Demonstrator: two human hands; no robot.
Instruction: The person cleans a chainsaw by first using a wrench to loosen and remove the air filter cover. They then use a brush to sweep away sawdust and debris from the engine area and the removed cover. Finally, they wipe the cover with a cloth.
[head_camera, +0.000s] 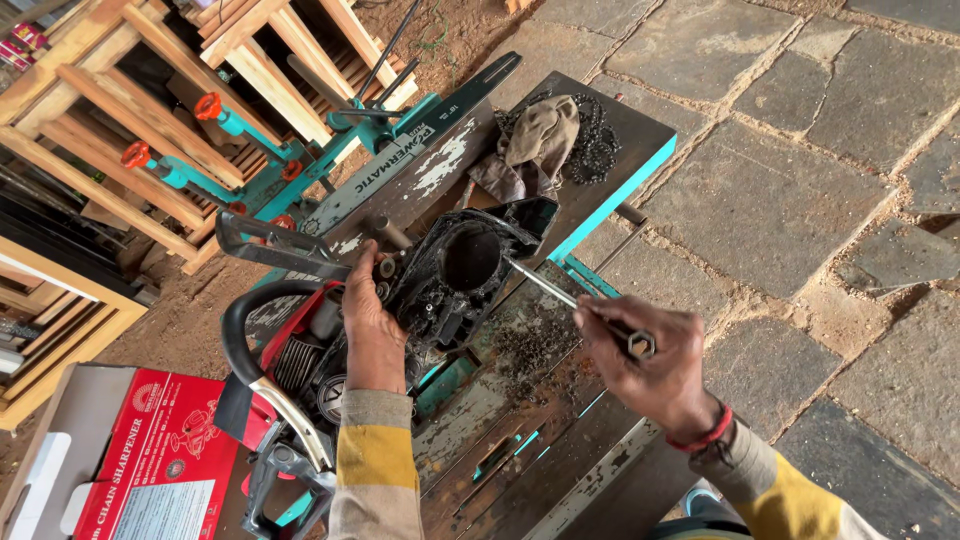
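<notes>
A partly stripped chainsaw body (445, 275), black and red, lies on a worn teal workbench (620, 150). My left hand (368, 320) rests on its top and steadies it beside the curved handle bar (240, 340). My right hand (645, 355) grips a long metal tool (545, 285) whose tip reaches the round opening in the black housing. Dirt and oily chips lie on the bench under the tool.
A grey rag (535, 140) and a saw chain (595, 140) lie at the bench's far end. A guide bar (400, 165) lies along the left side. A red cardboard box (150, 450) sits at lower left. Wooden frames (150, 90) stand behind; stone paving (800, 170) to the right.
</notes>
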